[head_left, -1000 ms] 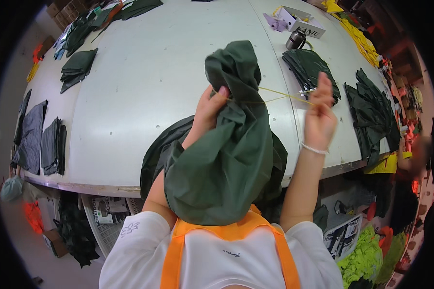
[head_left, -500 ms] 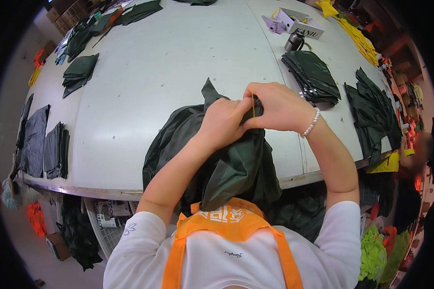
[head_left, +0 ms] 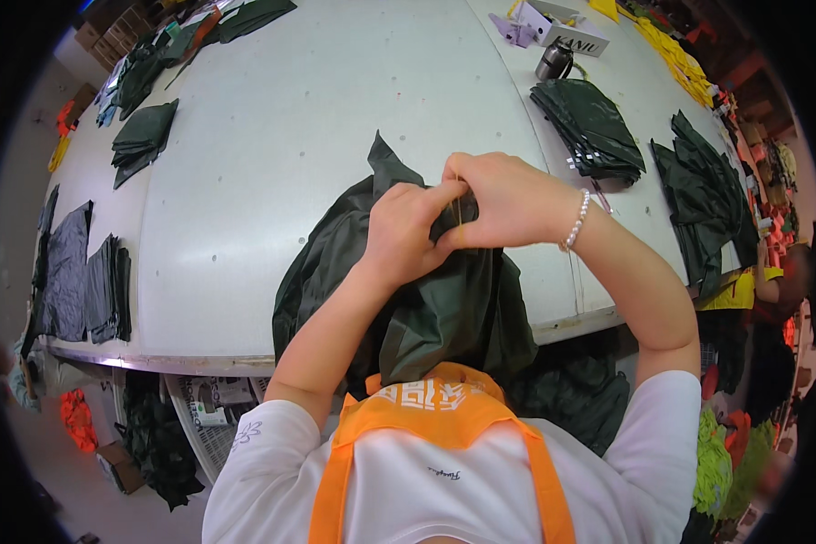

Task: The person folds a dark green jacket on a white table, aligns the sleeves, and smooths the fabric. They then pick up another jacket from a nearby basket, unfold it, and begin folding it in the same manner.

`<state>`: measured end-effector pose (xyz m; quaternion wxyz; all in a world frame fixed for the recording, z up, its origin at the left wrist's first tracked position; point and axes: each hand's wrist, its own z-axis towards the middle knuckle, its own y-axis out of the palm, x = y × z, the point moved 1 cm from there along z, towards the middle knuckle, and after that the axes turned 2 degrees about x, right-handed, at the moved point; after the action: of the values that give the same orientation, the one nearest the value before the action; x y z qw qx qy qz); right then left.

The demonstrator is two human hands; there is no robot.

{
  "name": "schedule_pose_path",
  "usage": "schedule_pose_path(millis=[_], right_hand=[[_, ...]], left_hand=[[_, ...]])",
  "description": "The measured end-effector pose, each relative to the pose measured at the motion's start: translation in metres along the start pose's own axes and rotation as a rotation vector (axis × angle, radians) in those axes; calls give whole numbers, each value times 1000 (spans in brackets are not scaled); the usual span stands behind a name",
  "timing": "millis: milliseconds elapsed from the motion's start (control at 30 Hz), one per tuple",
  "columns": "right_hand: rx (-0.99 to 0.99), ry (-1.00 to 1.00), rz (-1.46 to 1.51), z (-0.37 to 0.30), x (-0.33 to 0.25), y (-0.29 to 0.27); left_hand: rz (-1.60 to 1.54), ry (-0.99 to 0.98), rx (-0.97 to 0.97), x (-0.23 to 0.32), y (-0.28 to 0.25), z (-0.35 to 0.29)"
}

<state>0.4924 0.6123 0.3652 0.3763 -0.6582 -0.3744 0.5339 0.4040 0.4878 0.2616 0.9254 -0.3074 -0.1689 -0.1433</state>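
Note:
A dark green garment (head_left: 344, 249) of smooth, thin cloth lies bunched over the near table edge and hangs down against my orange apron. My left hand (head_left: 403, 227) is closed on a gathered part of it, thumb and index finger toward the right. Close against it, my right hand (head_left: 508, 201), with a pearl bracelet (head_left: 578, 220) at the wrist, curves thumb and index finger round the same spot. A thin yellowish band (head_left: 460, 204), like a rubber band, runs taut between those fingertips. The cloth inside the grip is mostly hidden by the fingers.
Folded dark green stacks lie on the white table (head_left: 245, 163), one stack (head_left: 589, 127) at right beside a metal flask (head_left: 554, 62) and a white box (head_left: 576, 34). More dark garments (head_left: 703, 204) lie far right. Below the edge stands a white basket (head_left: 210, 435).
Both hands have shifted slightly left, still together at the gathered cloth. The thin band has moved along with the right fingers and looks less upright against the cloth.

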Motion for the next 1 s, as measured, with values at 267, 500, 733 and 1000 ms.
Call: schedule_pose_path(millis=[267,500,733,1000], right_hand=[[48,56,247,-6,18,-7],[386,-1,400,-39,52,27],[495,-237,1738,-96,65,61],[973,-151,1843,-18,46,55]], left_hand=[[-151,-307,111,-3,3,0],[-388,-570,411,-21,5,4],[-1030,-759,427,-18,4,5],[-878,-352,265,32,7,2]])
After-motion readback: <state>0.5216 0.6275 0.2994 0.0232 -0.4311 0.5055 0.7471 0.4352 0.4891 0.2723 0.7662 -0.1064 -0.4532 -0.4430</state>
